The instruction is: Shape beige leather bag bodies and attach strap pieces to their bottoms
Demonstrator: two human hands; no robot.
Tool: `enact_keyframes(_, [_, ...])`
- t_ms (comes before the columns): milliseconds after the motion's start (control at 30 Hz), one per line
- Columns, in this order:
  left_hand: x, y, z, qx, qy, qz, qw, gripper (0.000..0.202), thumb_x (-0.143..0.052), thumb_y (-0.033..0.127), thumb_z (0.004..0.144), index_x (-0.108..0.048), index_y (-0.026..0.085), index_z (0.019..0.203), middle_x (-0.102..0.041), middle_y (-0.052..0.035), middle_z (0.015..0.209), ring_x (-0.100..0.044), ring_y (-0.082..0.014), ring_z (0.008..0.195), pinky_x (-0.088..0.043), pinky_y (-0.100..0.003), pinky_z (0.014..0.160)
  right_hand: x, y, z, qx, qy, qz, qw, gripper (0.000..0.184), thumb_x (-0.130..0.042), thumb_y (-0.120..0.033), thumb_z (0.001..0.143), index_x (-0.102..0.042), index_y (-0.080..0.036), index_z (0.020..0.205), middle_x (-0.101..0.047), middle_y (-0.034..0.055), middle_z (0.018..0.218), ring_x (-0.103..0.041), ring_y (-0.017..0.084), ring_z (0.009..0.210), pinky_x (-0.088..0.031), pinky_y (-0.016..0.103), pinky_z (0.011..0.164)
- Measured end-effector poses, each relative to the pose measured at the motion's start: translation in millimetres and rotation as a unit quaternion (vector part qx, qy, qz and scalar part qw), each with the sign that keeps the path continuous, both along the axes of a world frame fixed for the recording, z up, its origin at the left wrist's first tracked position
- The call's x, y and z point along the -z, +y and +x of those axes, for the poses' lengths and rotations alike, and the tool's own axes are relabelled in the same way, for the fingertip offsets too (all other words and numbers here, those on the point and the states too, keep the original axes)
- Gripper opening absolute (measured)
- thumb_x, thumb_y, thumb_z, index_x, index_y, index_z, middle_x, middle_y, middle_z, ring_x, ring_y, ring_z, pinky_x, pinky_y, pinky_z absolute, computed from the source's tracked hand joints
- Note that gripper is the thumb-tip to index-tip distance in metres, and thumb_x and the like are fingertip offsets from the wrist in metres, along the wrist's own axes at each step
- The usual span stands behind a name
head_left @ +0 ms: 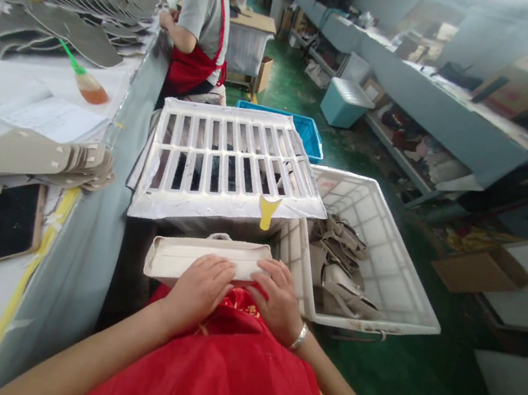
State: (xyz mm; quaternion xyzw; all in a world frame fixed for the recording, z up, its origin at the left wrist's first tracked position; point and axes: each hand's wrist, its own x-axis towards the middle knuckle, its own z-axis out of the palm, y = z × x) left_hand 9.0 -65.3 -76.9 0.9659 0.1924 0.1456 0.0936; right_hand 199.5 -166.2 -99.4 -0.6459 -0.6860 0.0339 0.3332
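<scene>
Right in front of my red apron lies a long off-white padded block (174, 255), its upper face bare. My left hand (202, 288) rests on its near edge, fingers lying together over the top. Beside it, my right hand (278, 296) lies at the block's right end, fingers slightly apart and bent downward. Neither hand is wrapped round anything that shows. Just beyond the block stands a white slatted rack (231, 152) with a yellow forked piece (267, 213) at its near edge.
A white crate (407, 307) with grey shoe pieces (344, 263) stands at the right. On the left table are stacked grey cut pieces (30, 154), a phone (13, 224) and a glue bottle (91, 89). A person in a red apron (189, 65) sits farther on.
</scene>
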Motion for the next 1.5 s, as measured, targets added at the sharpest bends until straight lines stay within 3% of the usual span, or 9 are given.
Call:
enact_keyframes(133, [6.7, -1.9, 3.1, 0.018, 0.0, 0.007, 1.0, 0.021, -0.044, 0.014, 0.086, -0.059, 0.015, 0.1, -0.059, -0.0083, 0.114, -0.051, -0.021, 0.107, -0.038, -0.042, 0.099, 14.9, -3.8, -8.9, 0.032, 0.0, 0.038, 0.999, 0.013, -0.054, -0.022, 0.083, -0.065, -0.023, 0.088, -0.062, 0.0048, 0.101, -0.048, 0.02, 0.108, -0.032, 0.043, 0.101])
enact_keyframes(267, [5.9, -1.8, -0.8, 0.038, 0.018, 0.023, 0.999, 0.024, -0.043, 0.011, 0.084, -0.06, 0.015, 0.1, -0.056, -0.0087, 0.119, -0.049, -0.0222, 0.111, -0.036, -0.044, 0.1, 14.8, -6.1, -5.6, 0.034, -0.007, 0.045, 0.998, 0.013, -0.055, -0.022, 0.082, -0.067, -0.025, 0.086, -0.063, 0.0022, 0.097, -0.049, 0.019, 0.108, -0.029, 0.042, 0.103])
enact_keyframes(533, [7.7, -6.4, 7.0, 0.003, 0.029, 0.023, 0.999, 0.023, -0.046, 0.013, 0.083, -0.061, 0.016, 0.099, -0.057, -0.0059, 0.118, -0.046, -0.0235, 0.111, -0.034, -0.042, 0.101, 14.9, -3.4, -10.1, 0.081, -0.011, 0.058, 0.995, 0.012, -0.056, -0.022, 0.081, -0.068, -0.026, 0.083, -0.064, 0.0012, 0.092, -0.051, 0.018, 0.103, -0.028, 0.041, 0.103])
enact_keyframes(833, [1.0, -7.3, 12.7, -0.022, 0.028, 0.018, 0.999, 0.018, -0.046, 0.016, 0.082, -0.062, 0.018, 0.088, -0.058, -0.0058, 0.112, -0.047, -0.0234, 0.109, -0.015, -0.052, 0.108, 12.5, 0.9, -18.3, 0.115, -0.018, 0.047, 0.992, 0.013, -0.055, -0.022, 0.079, -0.067, -0.027, 0.081, -0.062, 0.0016, 0.103, -0.048, 0.021, 0.108, -0.025, 0.042, 0.104])
enact_keyframes(1067, [-6.3, -8.7, 20.1, -0.075, 0.012, 0.029, 0.997, 0.009, -0.052, 0.019, 0.077, -0.061, 0.019, 0.078, -0.051, -0.0089, 0.122, -0.042, -0.0273, 0.115, -0.021, -0.052, 0.105, 11.0, 5.3, -30.1, 0.164, 0.0, 0.018, 0.986, 0.014, -0.051, -0.021, 0.081, -0.064, -0.024, 0.077, -0.054, 0.0054, 0.114, -0.046, 0.022, 0.111, -0.027, 0.043, 0.103])
enact_keyframes(1167, [-9.5, -9.0, 22.5, -0.086, 0.02, 0.031, 0.996, 0.009, -0.053, 0.02, 0.076, -0.061, 0.019, 0.078, -0.05, -0.0091, 0.121, -0.04, -0.0277, 0.115, -0.023, -0.05, 0.104, 15.4, 5.3, -32.0, 0.191, 0.044, 0.012, 0.98, 0.012, -0.052, -0.024, 0.081, -0.06, -0.022, 0.09, -0.047, 0.0083, 0.122, -0.042, 0.022, 0.116, -0.031, 0.041, 0.101])
enact_keyframes(1300, [-10.1, -8.4, 23.4, -0.095, 0.031, 0.021, 0.995, 0.01, -0.052, 0.02, 0.075, -0.062, 0.019, 0.079, -0.053, -0.0083, 0.115, -0.043, -0.0269, 0.11, -0.027, -0.047, 0.102, 21.0, 4.4, -29.9, 0.259, 0.15, -0.003, 0.954, 0.049, -0.063, -0.035, 0.071, -0.043, -0.017, 0.113, -0.044, 0.0139, 0.123, -0.04, 0.024, 0.117, -0.036, 0.04, 0.097])
enact_keyframes(1400, [-9.7, -6.9, 23.5, -0.092, 0.032, 0.02, 0.995, 0.011, -0.052, 0.02, 0.075, -0.062, 0.019, 0.081, -0.053, -0.0084, 0.112, -0.045, -0.0273, 0.106, -0.029, -0.047, 0.099, 21.4, 3.8, -28.9, 0.318, 0.221, -0.069, 0.919, 0.05, -0.066, -0.042, 0.065, -0.044, -0.017, 0.102, -0.051, 0.0119, 0.106, -0.048, 0.024, 0.102, -0.041, 0.039, 0.088])
enact_keyframes(1500, [-12.0, -5.2, 24.8, -0.087, 0.049, 0.016, 0.995, 0.011, -0.051, 0.02, 0.076, -0.062, 0.019, 0.08, -0.055, -0.0088, 0.106, -0.047, -0.0268, 0.101, -0.033, -0.046, 0.094, 18.1, 4.8, -30.4, 0.338, 0.357, -0.184, 0.852, 0.043, -0.067, -0.048, 0.061, -0.046, -0.017, 0.082, -0.054, 0.0038, 0.079, -0.053, 0.018, 0.073, -0.044, 0.03, 0.067])
